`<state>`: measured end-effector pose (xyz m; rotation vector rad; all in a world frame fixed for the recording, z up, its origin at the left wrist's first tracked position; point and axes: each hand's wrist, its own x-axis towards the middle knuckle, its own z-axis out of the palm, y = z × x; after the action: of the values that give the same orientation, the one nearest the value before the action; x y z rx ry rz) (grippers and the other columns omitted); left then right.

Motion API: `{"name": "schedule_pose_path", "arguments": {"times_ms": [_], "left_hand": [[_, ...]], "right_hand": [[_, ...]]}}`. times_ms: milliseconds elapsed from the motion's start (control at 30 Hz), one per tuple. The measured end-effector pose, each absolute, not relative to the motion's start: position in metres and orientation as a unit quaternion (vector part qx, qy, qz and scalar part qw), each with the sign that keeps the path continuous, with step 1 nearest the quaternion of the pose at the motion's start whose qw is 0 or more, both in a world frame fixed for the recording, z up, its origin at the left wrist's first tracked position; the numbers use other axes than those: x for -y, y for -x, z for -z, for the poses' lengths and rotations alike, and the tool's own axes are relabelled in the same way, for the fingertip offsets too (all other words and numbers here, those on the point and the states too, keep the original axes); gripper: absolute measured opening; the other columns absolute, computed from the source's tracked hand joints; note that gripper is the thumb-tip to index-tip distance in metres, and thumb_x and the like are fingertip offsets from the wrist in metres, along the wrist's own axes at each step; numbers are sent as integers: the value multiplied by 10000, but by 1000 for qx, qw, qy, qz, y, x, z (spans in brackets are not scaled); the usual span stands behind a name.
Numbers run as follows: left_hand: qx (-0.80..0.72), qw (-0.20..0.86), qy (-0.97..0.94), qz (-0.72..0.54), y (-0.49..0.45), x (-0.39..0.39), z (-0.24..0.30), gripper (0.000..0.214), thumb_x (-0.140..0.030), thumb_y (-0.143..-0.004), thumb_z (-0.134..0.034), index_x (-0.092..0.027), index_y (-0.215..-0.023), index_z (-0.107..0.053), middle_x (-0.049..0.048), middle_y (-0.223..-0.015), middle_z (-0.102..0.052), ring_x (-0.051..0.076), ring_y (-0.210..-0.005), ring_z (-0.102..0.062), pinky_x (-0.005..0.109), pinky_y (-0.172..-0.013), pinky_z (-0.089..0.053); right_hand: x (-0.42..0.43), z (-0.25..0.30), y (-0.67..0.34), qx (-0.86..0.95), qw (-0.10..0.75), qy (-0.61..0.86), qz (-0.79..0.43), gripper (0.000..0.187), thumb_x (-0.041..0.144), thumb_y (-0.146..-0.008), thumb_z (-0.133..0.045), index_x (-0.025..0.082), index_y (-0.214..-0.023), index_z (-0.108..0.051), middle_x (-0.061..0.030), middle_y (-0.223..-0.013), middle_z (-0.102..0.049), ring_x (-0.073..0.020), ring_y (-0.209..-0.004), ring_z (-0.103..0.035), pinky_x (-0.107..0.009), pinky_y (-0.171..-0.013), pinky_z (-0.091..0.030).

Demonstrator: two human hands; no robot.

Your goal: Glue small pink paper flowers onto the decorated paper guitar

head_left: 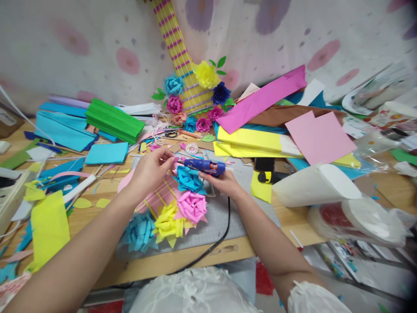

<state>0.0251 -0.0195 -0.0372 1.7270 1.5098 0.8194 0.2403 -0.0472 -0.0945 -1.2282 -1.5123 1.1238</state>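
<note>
My right hand (220, 181) grips a blue hot-glue gun (206, 165), its nozzle pointing left and its black cord (219, 241) running toward me over the table edge. My left hand (153, 168) is closed in a pinch at the nozzle on a small pink paper piece (176, 160). Below the hands lies a pink striped paper shape (159, 198) carrying paper flowers: a blue one (189, 179), a pink one (192, 206), a yellow one (167, 224) and a light-blue one (140, 232).
Sheets of coloured paper cover the wooden table (163, 263): a green stack (114, 119), blue sheets (63, 128), yellow (250, 141) and pink (319, 137) at the right. A finished striped piece with flowers (192, 93) leans on the wall. Plastic bags (355, 217) lie right.
</note>
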Motion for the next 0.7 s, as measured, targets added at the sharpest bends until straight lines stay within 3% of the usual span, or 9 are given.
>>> {"name": "schedule_pose_path", "arguments": {"times_ms": [700], "left_hand": [[-598, 309, -679, -292, -26, 18, 44, 159, -375, -800, -535, -227, -810, -592, -1, -668, -692, 169, -574, -646, 272, -511, -452]], "right_hand": [[47, 98, -241, 616, 441, 495, -424, 418, 463, -716, -688, 167, -1011, -706, -62, -981, -730, -224, -911, -681, -352, -835, -554]]}}
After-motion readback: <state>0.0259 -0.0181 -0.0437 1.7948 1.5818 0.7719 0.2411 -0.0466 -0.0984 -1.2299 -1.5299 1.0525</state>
